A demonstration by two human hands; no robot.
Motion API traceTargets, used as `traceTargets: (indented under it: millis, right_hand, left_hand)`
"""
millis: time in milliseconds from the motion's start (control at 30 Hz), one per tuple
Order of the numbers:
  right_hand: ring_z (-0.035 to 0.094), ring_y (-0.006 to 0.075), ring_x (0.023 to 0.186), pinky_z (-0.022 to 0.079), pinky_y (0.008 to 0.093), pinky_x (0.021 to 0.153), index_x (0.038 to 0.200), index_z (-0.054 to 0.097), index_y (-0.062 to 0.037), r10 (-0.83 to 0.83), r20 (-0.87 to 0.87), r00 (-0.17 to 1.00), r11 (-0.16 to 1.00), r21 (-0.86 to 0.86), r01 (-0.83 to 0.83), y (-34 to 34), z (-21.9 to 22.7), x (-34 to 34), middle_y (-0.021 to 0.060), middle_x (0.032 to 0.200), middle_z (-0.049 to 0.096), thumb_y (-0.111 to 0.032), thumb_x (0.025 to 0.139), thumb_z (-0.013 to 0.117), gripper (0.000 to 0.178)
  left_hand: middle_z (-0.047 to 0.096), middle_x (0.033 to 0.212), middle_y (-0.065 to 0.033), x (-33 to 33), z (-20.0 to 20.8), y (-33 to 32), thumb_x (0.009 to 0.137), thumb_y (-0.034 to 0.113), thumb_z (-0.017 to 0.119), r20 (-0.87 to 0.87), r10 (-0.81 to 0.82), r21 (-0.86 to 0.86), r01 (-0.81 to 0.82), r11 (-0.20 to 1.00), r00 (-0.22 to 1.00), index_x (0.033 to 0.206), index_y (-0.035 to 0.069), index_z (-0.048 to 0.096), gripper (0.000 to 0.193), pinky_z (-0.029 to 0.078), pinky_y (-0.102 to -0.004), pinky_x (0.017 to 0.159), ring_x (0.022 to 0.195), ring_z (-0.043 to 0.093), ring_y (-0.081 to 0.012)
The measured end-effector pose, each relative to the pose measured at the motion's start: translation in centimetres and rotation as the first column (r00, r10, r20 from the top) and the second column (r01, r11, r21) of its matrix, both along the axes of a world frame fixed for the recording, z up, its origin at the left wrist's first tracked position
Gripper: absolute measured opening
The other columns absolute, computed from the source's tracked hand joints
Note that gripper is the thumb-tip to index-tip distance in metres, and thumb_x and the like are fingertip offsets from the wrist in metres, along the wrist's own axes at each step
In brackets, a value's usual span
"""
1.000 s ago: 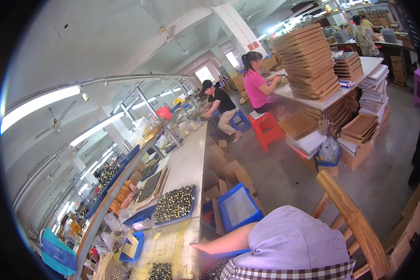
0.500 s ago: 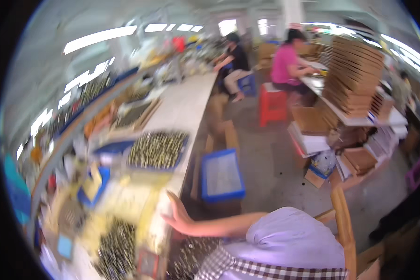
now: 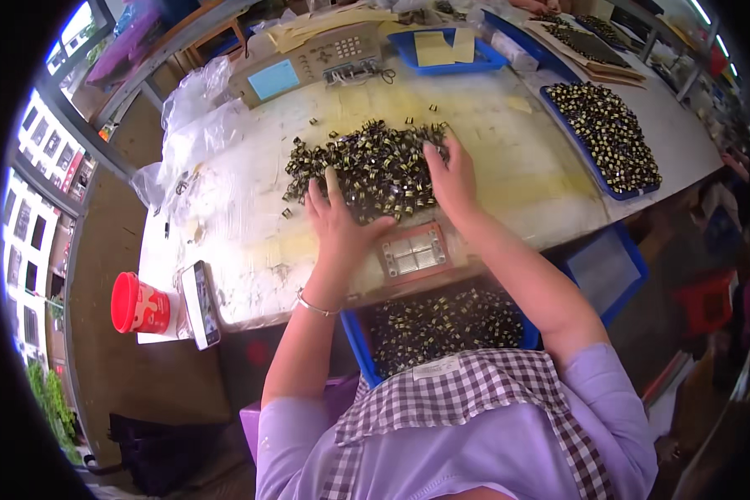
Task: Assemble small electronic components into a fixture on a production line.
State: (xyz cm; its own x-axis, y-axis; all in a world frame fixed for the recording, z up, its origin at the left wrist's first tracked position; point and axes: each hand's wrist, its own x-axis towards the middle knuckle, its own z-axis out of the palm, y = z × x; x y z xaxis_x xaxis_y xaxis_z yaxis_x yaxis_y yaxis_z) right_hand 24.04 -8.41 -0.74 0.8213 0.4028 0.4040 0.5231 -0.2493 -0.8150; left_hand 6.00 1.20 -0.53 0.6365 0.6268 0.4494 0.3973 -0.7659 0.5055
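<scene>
A loose pile of small black parts with yellow bands [image 3: 375,171] lies on the worn, yellow-stained tabletop [image 3: 250,242]. At its near left edge rests my left hand [image 3: 340,221], fingers spread and touching the parts. My right hand [image 3: 454,175] cups the pile's right edge, thumb and fingers apart; nothing is visibly gripped in it. Just in front of the pile, between my wrists, sits a small orange-red framed fixture [image 3: 414,252] with clear slots. Below the table edge, against my apron, a blue tray [image 3: 359,350] contains more of these parts.
Another blue tray [image 3: 577,140] of parts stands on the right. Behind the pile are a beige instrument with keypad [image 3: 317,62] and a blue tray with yellow papers [image 3: 467,68]. A red cup [image 3: 140,304], phone [image 3: 200,304] and plastic bags [image 3: 200,117] line the left.
My view has swung from the room on the right down to the table. The hand seen earlier at the table edge has gone; both hands are now at the pile.
</scene>
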Motion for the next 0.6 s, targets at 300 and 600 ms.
traceTargets:
  millis: [300,600]
  right_hand:
    - [0.061,0.0248,0.102,0.045,0.0334,0.090,0.116,0.063,-0.0049,0.383,0.003,0.924,0.883,0.293,-0.367,-0.2,3.1,0.9,0.0132,0.110,0.066,-0.021,0.089,0.060,0.032]
    - [0.063,0.0226,0.078,0.049,0.0311,0.071,0.098,0.067,-0.0036,0.203,0.139,0.969,0.978,-0.077,-0.193,-5.2,1.7,-3.0,0.0112,0.088,0.066,-0.008,0.085,0.065,0.014]
  left_hand:
    - [0.020,0.146,-0.0319,0.2,0.0,-0.3,0.055,0.044,0.087,0.020,0.010,0.059,-0.011,0.998,1.000,0.147,0.006,0.024,0.118,0.022,-0.0539,0.111,0.135,0.018,-0.0502]
    - [0.055,0.078,-0.0077,3.2,2.6,-3.9,0.070,0.015,0.068,0.224,-0.224,0.239,0.169,0.956,0.949,0.088,0.011,0.066,0.019,0.042,-0.0422,0.069,0.079,0.055,-0.0280]
